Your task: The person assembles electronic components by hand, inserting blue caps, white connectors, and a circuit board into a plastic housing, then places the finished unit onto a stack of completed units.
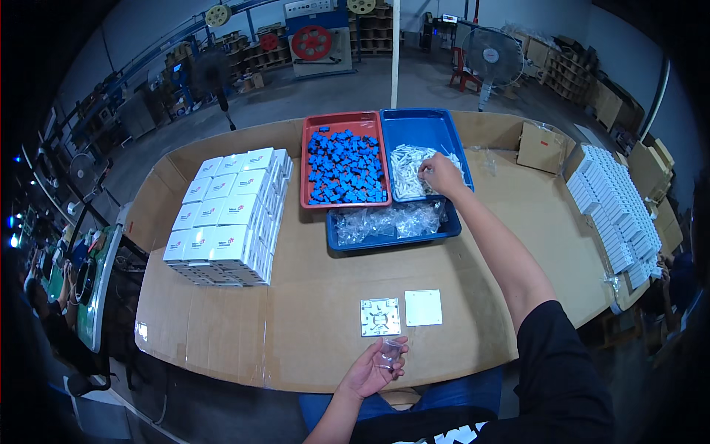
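My left hand (371,374) is closed around a small clear plastic bag (389,354) at the near edge of the table. Just beyond it lies an open white square box base (379,318) with a moulded inside. To its right lies a flat white square cover (423,308). My right arm stretches forward, and my right hand (440,176) reaches into a blue tray (416,122) of small white slender parts (408,166). Its fingers are drawn together among the parts; what they pinch, if anything, is too small to make out.
A red tray (305,194) of blue clips (344,166) adjoins the blue tray. Another blue tray (396,246) with clear plastic bags (388,222) sits nearer. Stacked white boxes (222,214) stand left, more white pieces (614,211) right. Cardboard walls (248,140) border the table.
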Motion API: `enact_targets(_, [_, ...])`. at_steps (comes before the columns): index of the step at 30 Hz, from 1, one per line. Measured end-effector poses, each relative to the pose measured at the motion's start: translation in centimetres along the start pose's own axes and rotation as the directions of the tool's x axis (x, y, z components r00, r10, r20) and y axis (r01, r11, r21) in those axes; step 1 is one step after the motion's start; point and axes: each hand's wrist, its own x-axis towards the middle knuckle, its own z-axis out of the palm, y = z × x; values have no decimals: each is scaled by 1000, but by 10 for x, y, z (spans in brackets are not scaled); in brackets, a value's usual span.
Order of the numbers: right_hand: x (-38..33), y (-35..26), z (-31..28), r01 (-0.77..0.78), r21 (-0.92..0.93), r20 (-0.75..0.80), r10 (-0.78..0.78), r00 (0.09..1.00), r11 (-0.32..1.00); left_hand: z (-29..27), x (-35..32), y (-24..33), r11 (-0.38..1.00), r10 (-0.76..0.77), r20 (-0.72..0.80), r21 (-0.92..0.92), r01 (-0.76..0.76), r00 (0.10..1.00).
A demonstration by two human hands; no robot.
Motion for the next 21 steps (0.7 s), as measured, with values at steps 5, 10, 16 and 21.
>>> enact_targets(5, [8, -12, -24, -407, 713, 153, 439, 885, 571, 5, -3, -1, 1000, 15, -22, 9, -15, 1000])
enact_targets(10, [-24, -31, -68, -333, 943, 316, 332, 888, -7, 6, -3, -5, 1000, 4, 9, -24, -4, 1000])
enact_targets(16, [-117, -61, -67, -422, 901, 379, 290, 878, 100, -1, -2, -5, 999, 46, 29, -4, -46, 999])
enact_targets(21, [-242, -114, -70, -523, 834, 476, 247, 844, 177, 8, 3, -3, 996, 73, 13, 51, -74, 997])
